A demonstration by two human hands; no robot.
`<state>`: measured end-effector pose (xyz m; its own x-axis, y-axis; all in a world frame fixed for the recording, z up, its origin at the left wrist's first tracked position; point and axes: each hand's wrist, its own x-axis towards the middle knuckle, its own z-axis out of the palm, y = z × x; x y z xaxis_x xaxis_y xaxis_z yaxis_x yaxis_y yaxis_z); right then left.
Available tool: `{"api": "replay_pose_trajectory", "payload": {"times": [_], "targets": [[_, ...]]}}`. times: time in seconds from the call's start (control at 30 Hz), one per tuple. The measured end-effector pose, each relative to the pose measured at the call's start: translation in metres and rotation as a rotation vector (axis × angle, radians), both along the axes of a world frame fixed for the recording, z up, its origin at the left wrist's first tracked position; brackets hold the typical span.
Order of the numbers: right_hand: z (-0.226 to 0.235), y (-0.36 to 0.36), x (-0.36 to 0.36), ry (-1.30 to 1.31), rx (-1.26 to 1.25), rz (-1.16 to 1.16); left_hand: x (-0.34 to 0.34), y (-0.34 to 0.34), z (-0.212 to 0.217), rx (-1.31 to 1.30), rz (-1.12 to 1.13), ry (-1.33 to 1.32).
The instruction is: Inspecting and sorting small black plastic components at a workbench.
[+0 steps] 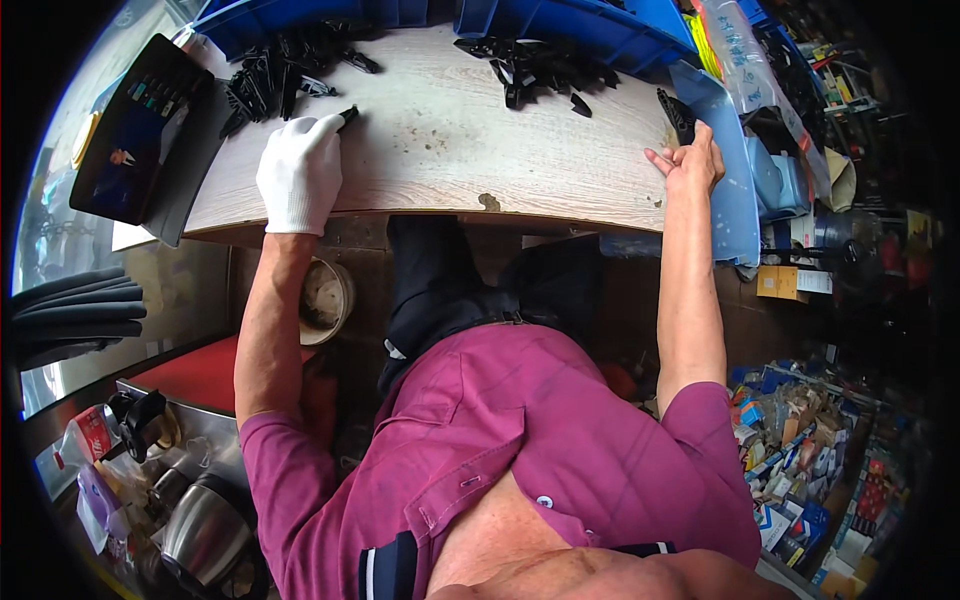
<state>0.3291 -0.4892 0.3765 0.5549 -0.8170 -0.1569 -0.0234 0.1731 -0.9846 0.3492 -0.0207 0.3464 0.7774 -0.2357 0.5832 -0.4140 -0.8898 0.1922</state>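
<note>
My left hand [299, 170], in a white glove, rests on the pale wooden table [450, 150] and pinches a small black plastic part [347, 117] at its fingertips. A pile of similar black parts [275, 75] lies just beyond it. My bare right hand [690, 160] sits at the table's right edge, fingers spread, touching a black part [680, 115] beside a blue bin [725, 180]. A second heap of black parts [535, 65] lies at the far middle of the table.
Blue bins [560, 25] line the table's far side. A dark tablet [135, 130] leans at the left end. A metal kettle [205, 535] and clutter stand lower left; boxes and packets [800, 450] crowd the floor at right.
</note>
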Motion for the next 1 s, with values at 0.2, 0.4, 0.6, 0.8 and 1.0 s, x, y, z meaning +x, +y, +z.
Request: {"api": "replay_pose_trajectory", "payload": {"times": [0.2,0.4,0.6,0.8,1.0], "targets": [[-0.001,0.048,0.001,0.145,-0.093,0.481,0.002,-0.059,-0.003,-0.03,-0.266,-0.036],[-0.003,0.07,0.024,0.427,-0.507,0.637,0.011,-0.093,-0.004,-0.002,-0.334,-0.001],[-0.001,0.087,0.025,0.507,-0.843,0.673,0.001,-0.108,0.005,-0.197,-0.31,-0.19],[-0.002,0.089,0.0,0.215,-0.217,0.889,-0.023,-0.152,-0.007,-0.75,-0.505,0.309],[-0.016,0.118,-0.019,0.054,-0.096,1.081,-0.015,-0.168,-0.008,-0.467,-0.535,0.234]]}}
